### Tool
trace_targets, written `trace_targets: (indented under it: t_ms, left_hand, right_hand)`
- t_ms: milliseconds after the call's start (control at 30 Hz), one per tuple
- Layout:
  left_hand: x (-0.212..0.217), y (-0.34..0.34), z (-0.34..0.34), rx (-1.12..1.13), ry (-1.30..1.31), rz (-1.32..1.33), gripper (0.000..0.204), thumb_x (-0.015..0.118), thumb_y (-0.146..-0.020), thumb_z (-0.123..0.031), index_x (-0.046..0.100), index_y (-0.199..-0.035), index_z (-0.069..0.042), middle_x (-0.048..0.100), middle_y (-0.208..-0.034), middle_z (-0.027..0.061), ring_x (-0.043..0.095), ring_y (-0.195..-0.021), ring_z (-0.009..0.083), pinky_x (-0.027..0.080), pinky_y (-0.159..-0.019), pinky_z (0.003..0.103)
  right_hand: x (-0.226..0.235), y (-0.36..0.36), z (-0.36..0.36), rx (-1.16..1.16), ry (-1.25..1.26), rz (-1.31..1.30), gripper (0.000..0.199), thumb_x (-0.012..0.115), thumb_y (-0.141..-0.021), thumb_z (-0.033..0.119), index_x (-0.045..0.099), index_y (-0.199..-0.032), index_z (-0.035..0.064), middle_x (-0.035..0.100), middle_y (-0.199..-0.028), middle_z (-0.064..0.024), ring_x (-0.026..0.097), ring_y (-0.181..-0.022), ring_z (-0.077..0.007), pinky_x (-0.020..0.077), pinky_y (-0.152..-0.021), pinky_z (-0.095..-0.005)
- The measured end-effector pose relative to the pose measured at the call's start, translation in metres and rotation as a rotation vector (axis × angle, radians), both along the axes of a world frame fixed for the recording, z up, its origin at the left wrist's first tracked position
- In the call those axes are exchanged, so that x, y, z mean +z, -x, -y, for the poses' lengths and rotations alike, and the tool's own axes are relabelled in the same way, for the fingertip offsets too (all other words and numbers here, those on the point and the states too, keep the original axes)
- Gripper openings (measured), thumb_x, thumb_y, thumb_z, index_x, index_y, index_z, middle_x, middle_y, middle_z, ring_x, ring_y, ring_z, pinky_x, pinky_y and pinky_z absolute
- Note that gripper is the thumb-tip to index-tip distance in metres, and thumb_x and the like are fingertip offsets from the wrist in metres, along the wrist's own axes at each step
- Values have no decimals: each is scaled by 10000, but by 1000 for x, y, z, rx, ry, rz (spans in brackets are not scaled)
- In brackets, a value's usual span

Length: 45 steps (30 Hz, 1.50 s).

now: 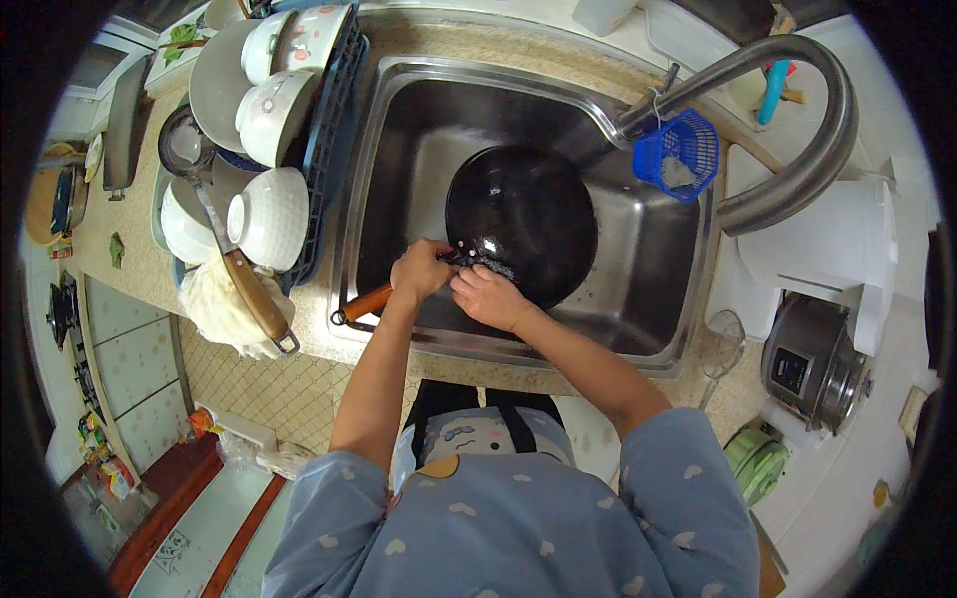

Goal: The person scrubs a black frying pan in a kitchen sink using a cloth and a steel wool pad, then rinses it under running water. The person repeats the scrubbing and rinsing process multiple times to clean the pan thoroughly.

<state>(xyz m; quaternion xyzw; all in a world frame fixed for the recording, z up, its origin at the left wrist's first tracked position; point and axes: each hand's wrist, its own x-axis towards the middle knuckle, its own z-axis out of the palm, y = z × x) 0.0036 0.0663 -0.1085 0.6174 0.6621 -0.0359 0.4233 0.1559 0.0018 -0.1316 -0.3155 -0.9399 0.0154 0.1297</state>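
A black wok [523, 219] lies in the steel sink [638, 309], its orange-brown wooden handle [364, 302] pointing over the sink's front left rim. My left hand [419, 271] grips the handle where it joins the pan. My right hand [488, 296] presses a grey metal scourer [495, 267] against the wok's near rim, right beside the left hand. Both forearms reach in from below, over my blue patterned sleeves.
A dish rack [329, 149] with white bowls, plates and a wooden-handled utensil [254, 294] stands left of the sink. A curved tap [797, 120] with a blue basket [680, 154] arches over the back right. A cooker pot [812, 364] stands at the right.
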Motion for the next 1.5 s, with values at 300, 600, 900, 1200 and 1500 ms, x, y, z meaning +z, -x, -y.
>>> trace_targets:
  t_ms: [300,600,900,1200,1500]
  left_hand:
    - [4,1,-2,-28,-45,-24,420,715,-641,-277,640,-1017,-106,631,-977,126,601,-921,270,449,-831,347]
    - [6,0,-1,-70,-53,-58,394,692,-660,-275,633,-1032,-157,626,-1008,84,589,-948,251,459,-825,342]
    - [9,-1,-3,-57,-18,-69,401,690,-668,-279,629,-1039,-140,627,-996,108,592,-943,266,458,-822,347]
    - [3,1,-6,-59,4,-36,425,697,-662,-277,618,-1055,-136,614,-1028,114,575,-979,263,444,-851,347]
    - [2,9,-4,-221,-79,9,446,671,-632,-149,562,-1060,-84,609,-992,149,569,-962,305,450,-802,366]
  right_hand:
    - [-20,-116,33,478,186,352,169,524,-697,224,639,-760,117,503,-968,-2,452,-949,-152,371,-808,-264]
    - [-1,-27,-1,134,-53,-11,122,513,-701,187,601,-762,128,510,-831,4,488,-898,-153,375,-793,-270]
    - [-7,-40,3,277,-3,76,97,527,-691,196,603,-709,139,505,-844,4,472,-909,-160,374,-785,-276]
    - [-21,-94,25,501,62,270,145,531,-692,208,628,-761,125,525,-913,6,448,-971,-173,372,-823,-274]
    - [20,-29,-25,-159,-1,-173,142,510,-727,175,582,-828,106,525,-951,-39,481,-940,-226,388,-821,-359]
